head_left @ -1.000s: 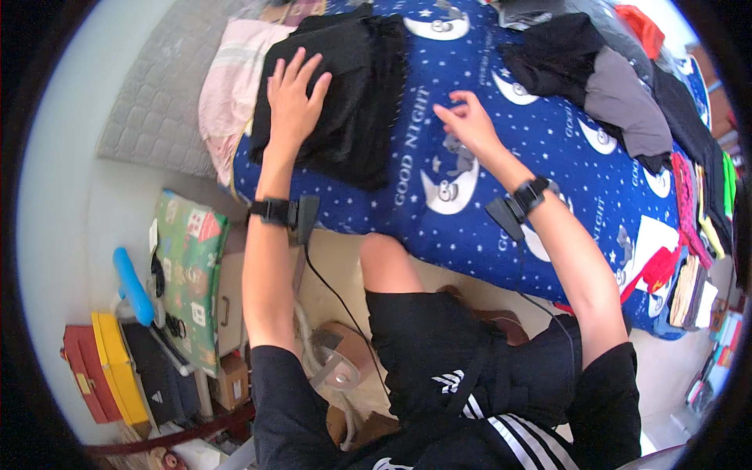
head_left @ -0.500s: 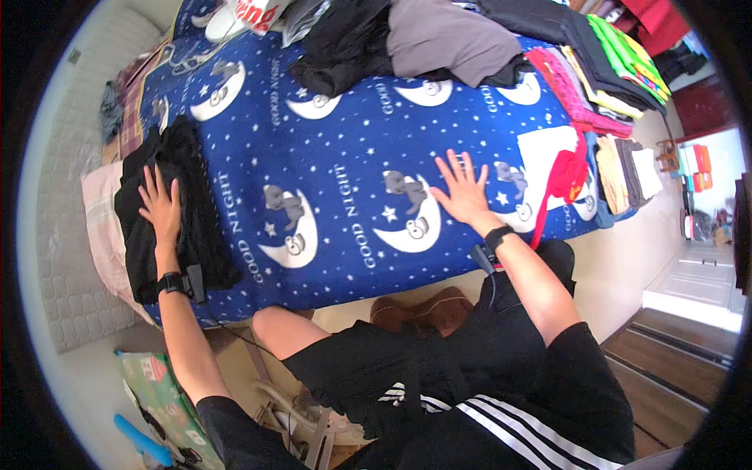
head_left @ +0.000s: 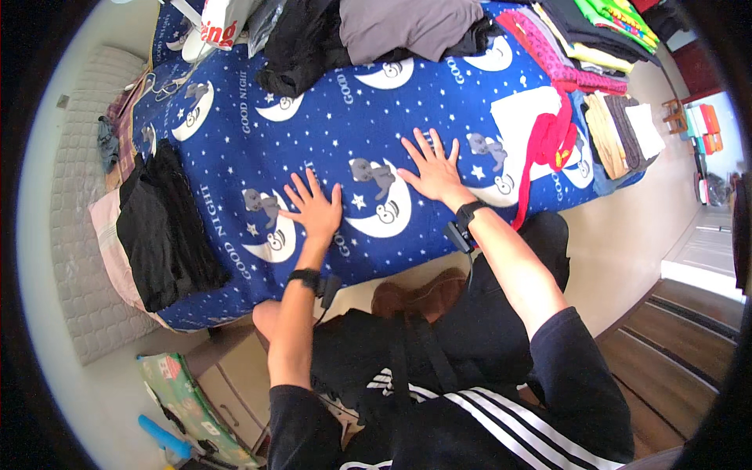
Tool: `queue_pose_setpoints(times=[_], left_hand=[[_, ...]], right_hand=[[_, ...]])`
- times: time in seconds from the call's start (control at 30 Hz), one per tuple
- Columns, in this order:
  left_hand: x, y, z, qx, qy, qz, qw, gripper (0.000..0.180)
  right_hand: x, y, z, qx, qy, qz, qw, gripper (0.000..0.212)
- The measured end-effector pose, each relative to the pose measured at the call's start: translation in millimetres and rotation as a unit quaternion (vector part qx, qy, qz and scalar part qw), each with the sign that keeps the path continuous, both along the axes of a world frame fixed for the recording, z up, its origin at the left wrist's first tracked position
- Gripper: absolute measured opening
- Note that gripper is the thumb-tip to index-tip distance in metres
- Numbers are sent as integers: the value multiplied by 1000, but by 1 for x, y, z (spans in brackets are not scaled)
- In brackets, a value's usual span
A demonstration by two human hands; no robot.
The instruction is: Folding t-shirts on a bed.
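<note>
My left hand is spread over the blue patterned bed sheet, palm down and holding nothing. My right hand, fingers also apart, rests farther right on the same sheet. A folded black garment lies at the bed's left end, well away from my left hand. To the right of my right hand, a red cloth with a long trailing strip lies partly over a white cloth.
Dark clothes and a grey garment are heaped along the far side. Folded pink clothes and beige ones are stacked at the right. A pink pillow sits partly under the black garment.
My left hand has left the black garment and moved right onto the sheet. The right hand stays flat on the sheet, and the whole view has shifted somewhat.
</note>
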State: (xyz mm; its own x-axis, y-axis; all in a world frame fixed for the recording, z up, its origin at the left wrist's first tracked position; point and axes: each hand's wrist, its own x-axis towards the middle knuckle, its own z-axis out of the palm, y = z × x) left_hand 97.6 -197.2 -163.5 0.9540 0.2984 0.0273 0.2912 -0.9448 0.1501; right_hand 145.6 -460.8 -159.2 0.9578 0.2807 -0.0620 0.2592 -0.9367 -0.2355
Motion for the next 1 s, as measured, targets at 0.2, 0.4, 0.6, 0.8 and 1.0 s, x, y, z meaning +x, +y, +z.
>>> queue_pose_setpoints(times=[0.2,0.4,0.6,0.8,1.0], left_hand=[[-4,-23,-3,67,-62,9,996,66],[-8,-21,-3,59,-114,2,992,64],[-6,-22,-3,49,-117,-1,992,64],[-6,-19,-6,59,-100,12,993,64],[-3,-20,-8,60,-97,12,993,64]], right_hand=[[1,-2,-1,-14,-45,-5,999,66],[-8,2,3,-7,-114,0,993,62],[-6,1,3,-26,-116,-3,993,62],[-5,8,3,-37,-110,4,993,61],[-1,83,4,29,-94,35,994,79]])
